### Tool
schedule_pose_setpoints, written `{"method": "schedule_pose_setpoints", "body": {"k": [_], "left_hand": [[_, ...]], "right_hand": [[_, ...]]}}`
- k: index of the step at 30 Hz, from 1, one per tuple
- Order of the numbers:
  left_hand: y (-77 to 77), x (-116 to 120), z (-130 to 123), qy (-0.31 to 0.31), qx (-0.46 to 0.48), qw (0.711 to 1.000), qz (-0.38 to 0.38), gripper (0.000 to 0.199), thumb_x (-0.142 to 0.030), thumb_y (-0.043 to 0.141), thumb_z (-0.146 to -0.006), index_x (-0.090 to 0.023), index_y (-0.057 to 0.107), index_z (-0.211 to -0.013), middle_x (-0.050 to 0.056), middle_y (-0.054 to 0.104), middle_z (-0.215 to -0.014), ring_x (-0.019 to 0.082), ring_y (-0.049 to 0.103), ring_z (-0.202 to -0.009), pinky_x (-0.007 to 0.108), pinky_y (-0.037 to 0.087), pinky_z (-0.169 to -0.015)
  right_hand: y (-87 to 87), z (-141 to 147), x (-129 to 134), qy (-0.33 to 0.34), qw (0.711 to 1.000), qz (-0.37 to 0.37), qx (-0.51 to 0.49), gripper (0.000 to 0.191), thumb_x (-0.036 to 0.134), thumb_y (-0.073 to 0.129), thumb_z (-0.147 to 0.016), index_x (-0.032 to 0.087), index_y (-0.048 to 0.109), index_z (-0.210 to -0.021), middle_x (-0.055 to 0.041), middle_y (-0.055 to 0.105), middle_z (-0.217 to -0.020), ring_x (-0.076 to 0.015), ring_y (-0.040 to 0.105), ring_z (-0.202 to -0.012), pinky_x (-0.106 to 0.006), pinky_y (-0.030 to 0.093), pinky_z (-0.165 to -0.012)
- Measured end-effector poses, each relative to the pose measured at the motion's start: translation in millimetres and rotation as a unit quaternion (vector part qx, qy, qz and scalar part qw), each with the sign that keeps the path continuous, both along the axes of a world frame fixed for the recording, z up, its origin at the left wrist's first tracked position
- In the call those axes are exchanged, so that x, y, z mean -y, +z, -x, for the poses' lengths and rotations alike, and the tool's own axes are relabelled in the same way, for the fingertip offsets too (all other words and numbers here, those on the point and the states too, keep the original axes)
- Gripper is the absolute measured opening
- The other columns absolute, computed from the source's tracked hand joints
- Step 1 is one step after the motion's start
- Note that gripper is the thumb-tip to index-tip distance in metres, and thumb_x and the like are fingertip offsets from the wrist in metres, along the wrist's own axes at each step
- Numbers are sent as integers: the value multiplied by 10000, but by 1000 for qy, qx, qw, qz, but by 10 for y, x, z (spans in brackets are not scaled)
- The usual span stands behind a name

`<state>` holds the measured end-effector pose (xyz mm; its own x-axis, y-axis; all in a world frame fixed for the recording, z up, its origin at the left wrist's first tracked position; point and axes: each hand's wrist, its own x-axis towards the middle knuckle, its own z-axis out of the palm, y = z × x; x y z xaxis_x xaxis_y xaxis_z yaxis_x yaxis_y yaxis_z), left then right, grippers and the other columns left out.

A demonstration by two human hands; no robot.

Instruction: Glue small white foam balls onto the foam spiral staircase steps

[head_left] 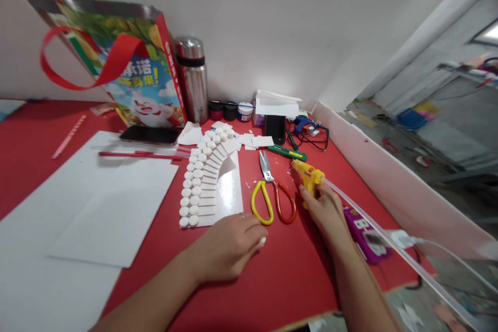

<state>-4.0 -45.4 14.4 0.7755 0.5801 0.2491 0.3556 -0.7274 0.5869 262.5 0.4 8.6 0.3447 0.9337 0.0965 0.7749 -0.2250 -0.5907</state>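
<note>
My right hand (324,210) is wrapped round the handle of a yellow hot glue gun (311,174), its nozzle pointing to the upper left. A long clear glue stick (373,225) runs out of its back to the lower right. My left hand (231,244) is closed over the red tabletop, with a small white round piece (263,240) at its fingertips. Just beyond it lies a curved white card structure (208,179), edged with a double row of white discs and marked by several thin dark lines. Scissors (268,184) with one yellow and one red handle lie between my hands.
White boards (112,207) cover the left of the red table. At the back stand a colourful bag (143,72), a steel flask (194,83) and paint jars (245,111). A green cutter (288,152) and blue glue gun (305,125) lie right, near a purple box (365,236).
</note>
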Motion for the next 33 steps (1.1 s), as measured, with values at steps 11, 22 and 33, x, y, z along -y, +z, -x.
{"method": "schedule_pose_setpoints", "body": {"k": [11,22,33], "left_hand": [[0,79,-110,15,76,996,49,224,-203,416,-1032,-161,628,-1091,127,687,-1037,223,626,-957,346,504,-869],[334,-456,399,311,480,786,235,191,-348,681,-940,-193,731,-1039,10,604,-759,122,541,-675,246,452,-656],[301,-257,483,408,331,840,136,187,-404,595,-982,-233,645,-1037,19,660,-778,181,639,-684,306,519,-662]], "right_hand": [[0,242,265,4,976,-102,-191,419,550,661,-801,149,720,-911,-124,731,-917,-251,659,-812,-370,538,-760],[372,575,129,120,893,-37,-433,360,509,737,-835,152,713,-790,3,578,-581,-112,472,-508,-249,378,-481],[-37,893,95,229,854,59,-464,330,461,669,-902,195,612,-715,38,478,-549,-106,406,-484,-259,328,-482]]}}
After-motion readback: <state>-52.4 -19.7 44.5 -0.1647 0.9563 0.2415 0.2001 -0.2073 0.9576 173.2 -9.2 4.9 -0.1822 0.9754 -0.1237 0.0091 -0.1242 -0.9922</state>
